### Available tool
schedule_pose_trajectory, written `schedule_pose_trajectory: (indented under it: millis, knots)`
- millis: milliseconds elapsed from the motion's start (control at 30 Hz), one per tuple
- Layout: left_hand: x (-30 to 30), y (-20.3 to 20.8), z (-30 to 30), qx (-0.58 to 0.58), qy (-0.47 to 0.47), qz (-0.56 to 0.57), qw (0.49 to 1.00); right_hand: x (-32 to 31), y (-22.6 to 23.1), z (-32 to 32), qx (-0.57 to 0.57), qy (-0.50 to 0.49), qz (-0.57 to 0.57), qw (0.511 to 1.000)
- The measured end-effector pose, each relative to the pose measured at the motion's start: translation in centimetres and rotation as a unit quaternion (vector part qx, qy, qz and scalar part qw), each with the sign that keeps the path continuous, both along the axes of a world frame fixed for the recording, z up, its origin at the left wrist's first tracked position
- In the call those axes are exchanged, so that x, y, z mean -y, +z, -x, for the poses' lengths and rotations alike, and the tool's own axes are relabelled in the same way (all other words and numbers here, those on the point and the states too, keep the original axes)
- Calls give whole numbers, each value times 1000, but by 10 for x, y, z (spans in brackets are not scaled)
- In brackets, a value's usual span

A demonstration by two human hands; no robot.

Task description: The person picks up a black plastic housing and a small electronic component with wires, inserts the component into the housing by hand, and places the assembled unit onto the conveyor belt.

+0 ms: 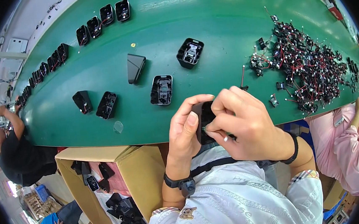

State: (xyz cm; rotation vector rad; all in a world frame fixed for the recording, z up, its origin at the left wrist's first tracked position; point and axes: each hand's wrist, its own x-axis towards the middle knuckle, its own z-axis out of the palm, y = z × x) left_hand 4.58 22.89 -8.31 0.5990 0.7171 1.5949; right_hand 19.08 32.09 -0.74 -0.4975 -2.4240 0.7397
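My left hand (182,130) is wrapped round a black plastic housing (207,113), held just off the table's near edge with its hollow side partly showing. Over that opening, my right hand (248,125) is closed in a pinch, fingertips inside the housing. A small white connector tip shows below these fingers; what they grip is mostly hidden. Beyond my hands stand several similar housings: an open one (161,90), another open one (190,53) with a light inner part, and one on its side (136,68). A red-wired black part (244,87) lies just past my right hand.
A large pile of small wired black parts (306,64) covers the right of the green table (168,24). Rows of housings (94,27) line the far left. A cardboard box (144,173) with black housings stands below the near edge. Other people are at both sides.
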Motion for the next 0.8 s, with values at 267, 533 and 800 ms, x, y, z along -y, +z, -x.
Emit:
schedule_pose_trajectory:
  millis: [267, 533, 800]
  knots:
    - [-5, -2, -8, -55, 37, -8, 998, 16, -10, -8, 2, -70, -3, 998]
    - [-12, 6, -15, -44, -11, -10, 999, -2, -8, -22, -52, -66, 33, 996]
    - [-11, 0, -12, -12, 14, -40, 999, 9, -13, -18, -88, -32, 40, 995]
